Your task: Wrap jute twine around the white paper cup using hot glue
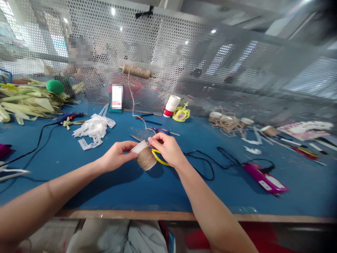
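Both hands meet over the blue table (79, 165). Left hand (116, 154) grips a cup (144, 155) wrapped in twine, tilted on its side, fingers closed on its rim. Right hand (168, 149) pinches the twine (133, 105) at the cup's top; the strand runs up to a spool (136, 71) beyond. Yellow scissors (160, 159) sit under the right hand. White ribbon (93, 129) lies beyond the left hand; a pink glue gun (265, 180) lies well right.

I note a blue desk (79, 165), a tan twine-wrapped cup (145, 157), a magenta glue gun (265, 180), white ribbon (93, 129) and a green ball (55, 86).
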The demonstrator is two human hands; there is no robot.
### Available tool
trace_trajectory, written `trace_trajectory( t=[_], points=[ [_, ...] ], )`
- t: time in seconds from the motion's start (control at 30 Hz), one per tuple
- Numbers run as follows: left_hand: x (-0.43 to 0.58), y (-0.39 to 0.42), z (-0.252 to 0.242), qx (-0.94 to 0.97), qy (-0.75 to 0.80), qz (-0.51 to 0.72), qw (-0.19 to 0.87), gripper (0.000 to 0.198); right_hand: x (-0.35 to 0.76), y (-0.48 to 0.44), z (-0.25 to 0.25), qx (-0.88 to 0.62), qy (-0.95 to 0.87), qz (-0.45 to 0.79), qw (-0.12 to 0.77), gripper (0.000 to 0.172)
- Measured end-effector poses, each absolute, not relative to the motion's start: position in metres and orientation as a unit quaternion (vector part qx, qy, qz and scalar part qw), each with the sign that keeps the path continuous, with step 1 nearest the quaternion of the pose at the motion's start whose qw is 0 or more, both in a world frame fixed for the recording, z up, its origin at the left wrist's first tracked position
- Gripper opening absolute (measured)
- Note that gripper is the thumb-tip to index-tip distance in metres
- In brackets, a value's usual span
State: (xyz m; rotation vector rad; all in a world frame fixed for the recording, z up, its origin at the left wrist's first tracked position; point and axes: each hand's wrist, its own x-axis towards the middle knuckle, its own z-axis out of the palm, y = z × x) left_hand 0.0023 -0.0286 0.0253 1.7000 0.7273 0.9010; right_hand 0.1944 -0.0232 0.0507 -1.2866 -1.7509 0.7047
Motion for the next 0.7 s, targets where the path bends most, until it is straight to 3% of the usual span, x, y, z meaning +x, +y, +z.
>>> trace_trajectory(
  t=[0.23, 0.7],
  points=[
    [0.002, -0.030, 0.027, 0.708, 0.297, 0.379, 0.516, 0.030, 0.192, -0.023, 0.049, -0.515, -0.687, 0.316, 0.403, 0.027],
    [0.002, -0.029, 0.025, 0.693, 0.286, 0.407, 0.522, 0.031, 0.179, -0.029, 0.045, -0.536, -0.711, 0.248, 0.382, 0.027]
  ],
)
